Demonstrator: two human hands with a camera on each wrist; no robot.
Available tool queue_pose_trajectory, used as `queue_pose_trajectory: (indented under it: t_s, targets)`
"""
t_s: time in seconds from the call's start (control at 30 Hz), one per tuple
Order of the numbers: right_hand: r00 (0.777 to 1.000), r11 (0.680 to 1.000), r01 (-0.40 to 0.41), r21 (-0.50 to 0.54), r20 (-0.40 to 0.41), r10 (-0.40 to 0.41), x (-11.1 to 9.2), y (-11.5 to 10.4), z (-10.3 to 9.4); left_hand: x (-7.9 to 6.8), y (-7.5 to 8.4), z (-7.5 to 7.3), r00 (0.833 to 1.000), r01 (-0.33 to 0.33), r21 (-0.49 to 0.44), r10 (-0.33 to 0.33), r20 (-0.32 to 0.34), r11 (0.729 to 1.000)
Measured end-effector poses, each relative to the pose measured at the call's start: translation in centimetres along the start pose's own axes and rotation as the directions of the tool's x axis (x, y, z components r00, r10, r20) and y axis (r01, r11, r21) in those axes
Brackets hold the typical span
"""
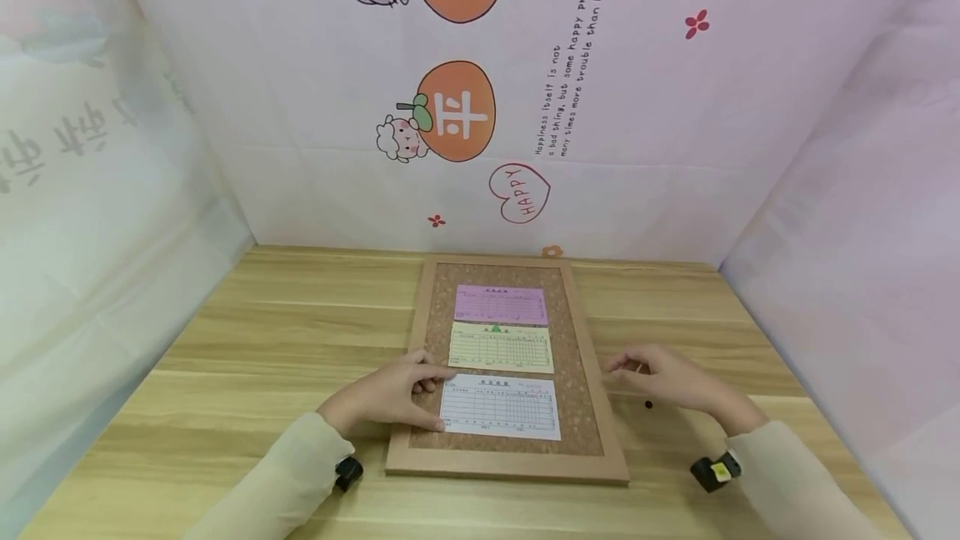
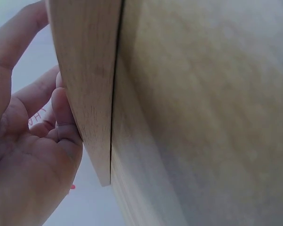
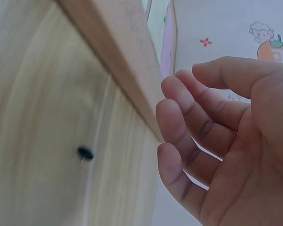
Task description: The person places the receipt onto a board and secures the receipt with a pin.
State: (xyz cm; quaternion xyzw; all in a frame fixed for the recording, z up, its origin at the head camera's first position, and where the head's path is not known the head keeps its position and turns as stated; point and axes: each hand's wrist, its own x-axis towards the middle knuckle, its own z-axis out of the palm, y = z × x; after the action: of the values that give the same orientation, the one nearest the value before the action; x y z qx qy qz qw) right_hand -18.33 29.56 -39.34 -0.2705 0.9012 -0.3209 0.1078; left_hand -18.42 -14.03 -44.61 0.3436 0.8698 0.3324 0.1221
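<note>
My left hand point(image 1: 397, 394) rests over the left edge of a wood-framed cork board point(image 1: 427, 439). Its index fingertip and thumb touch the left corners of a white printed slip point(image 1: 501, 407), the lowest of three on the cork. Above that slip lie a yellow slip point(image 1: 501, 350), with a green pin point(image 1: 497, 328) at its top edge, and a pink slip point(image 1: 501, 305). To the right of the frame hovers my right hand point(image 1: 667, 375), its fingers loosely bent and holding nothing. Close below it, a black thumbtack point(image 3: 85, 153) sits on the table, its metal point showing.
The board lies flat on a wood-grain table point(image 1: 300, 298). Printed white cloth point(image 1: 637, 190) hangs behind the table's far edge, and further cloth encloses the left and right sides. Each wrist wears a small black camera point(image 1: 716, 471).
</note>
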Motion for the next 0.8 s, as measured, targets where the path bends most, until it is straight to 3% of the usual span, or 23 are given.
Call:
queue_pose_trajectory:
  t_s: [0.47,0.8]
  targets:
    - [0.999,0.997,-0.04,0.067,-0.009,0.041,-3.0,4.4,0.2,-0.1,0.1,-0.2,1.0,0.024,-0.025,-0.024,0.005,0.999]
    - [0.994,0.985,-0.104,0.139,-0.026,0.109,-4.4,6.0,1.2,0.1,0.1,-0.2,1.0,0.027,-0.04,-0.026,0.012,0.999]
